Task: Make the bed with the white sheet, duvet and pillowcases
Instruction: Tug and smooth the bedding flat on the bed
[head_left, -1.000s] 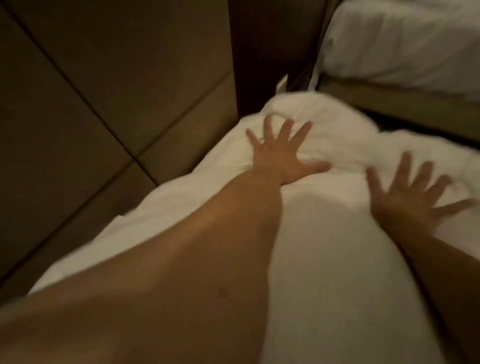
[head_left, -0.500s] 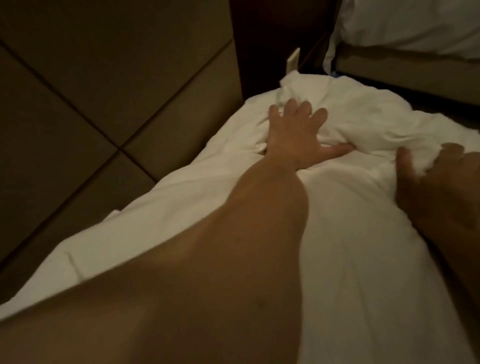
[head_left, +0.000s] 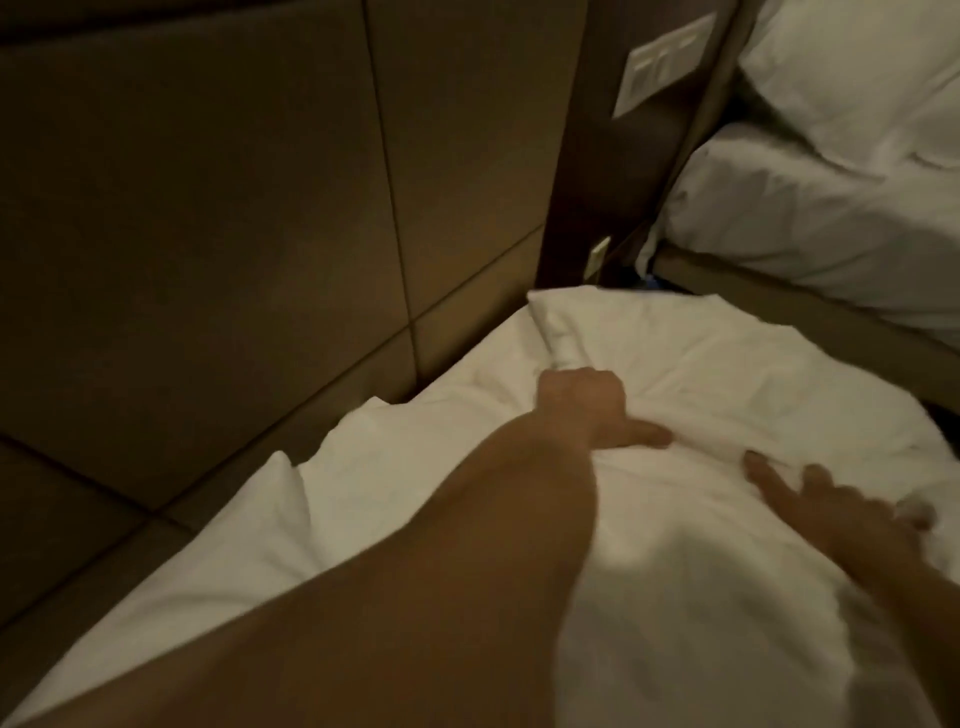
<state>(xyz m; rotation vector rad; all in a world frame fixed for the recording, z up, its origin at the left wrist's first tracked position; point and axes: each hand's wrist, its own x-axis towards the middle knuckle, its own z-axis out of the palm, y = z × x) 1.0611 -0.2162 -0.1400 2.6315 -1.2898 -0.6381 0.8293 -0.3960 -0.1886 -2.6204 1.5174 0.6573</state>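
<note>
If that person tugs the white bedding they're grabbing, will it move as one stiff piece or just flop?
Probably flop: the white bedding bunches into soft folds where the left hand grips it. It likely dents easily, since it creases beside the right hand. It looks light, though that is uncertain.

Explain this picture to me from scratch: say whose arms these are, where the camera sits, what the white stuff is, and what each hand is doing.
There is no machine here: a person making a bed wears a camera on the head, looking forward and down, so the arms are their own. The left hand has its fingers curled into the white bedding, bunching a fold near the corner, thumb stretched out. The right hand lies on the bedding with fingers spread; it is blurred. The bedding runs along a padded brown headboard. A second bed with white linen stands at upper right, and a switch plate sits on the dark panel between.
</note>
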